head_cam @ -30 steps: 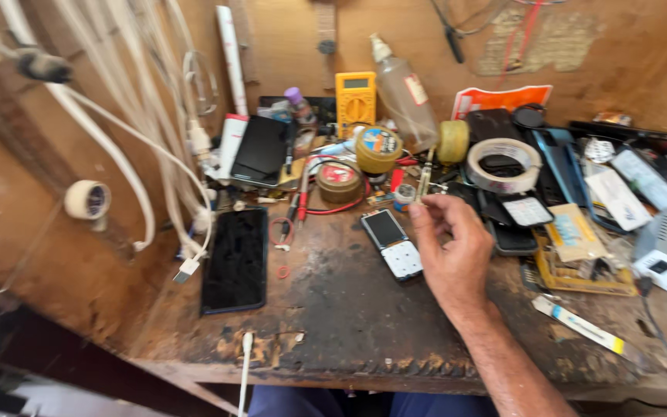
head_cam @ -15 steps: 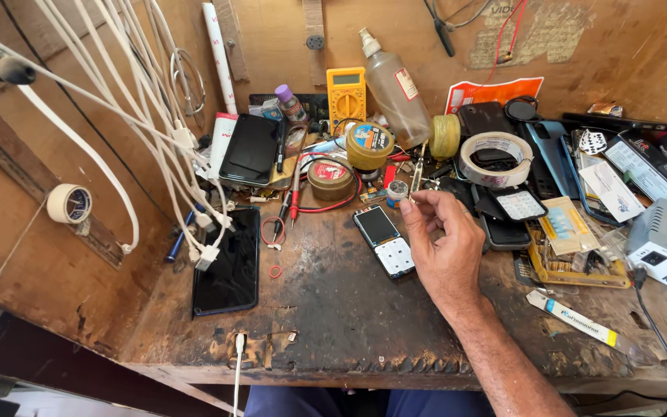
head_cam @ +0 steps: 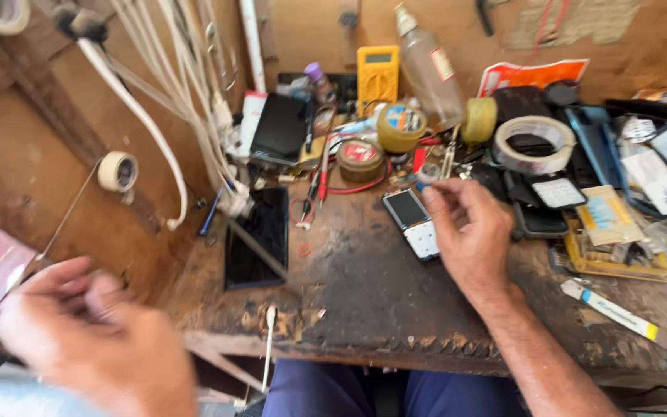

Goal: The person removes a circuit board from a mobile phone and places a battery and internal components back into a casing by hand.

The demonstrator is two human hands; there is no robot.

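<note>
the wooden bench (head_cam: pixel 364 301) is worn and dark, and many things crowd its back edge and its right side. the left hand (head_cam: pixel 90 340) is large and blurred at the lower left, off the left edge of the bench; its fingers are curled narrow, and i cannot tell if they hold something. the right hand (head_cam: pixel 468 235) rests over the middle of the bench, with fingers bent loosely toward the thumb, and whether a small part is between them i cannot tell. a dark phone screen (head_cam: pixel 256 238) lies flat near the left edge of the bench, well apart from both hands. a roll of white tape (head_cam: pixel 536 144) sits toward the back right, and a yellow multimeter (head_cam: pixel 377 76) leans at the back edge. the small phone (head_cam: pixel 412 223), opened in two halves, lies just beside the right hand on its left, touching or almost touching the fingers, and far from the left hand. a white cotton swab (head_cam: pixel 269 344) lies at the front edge.
</note>
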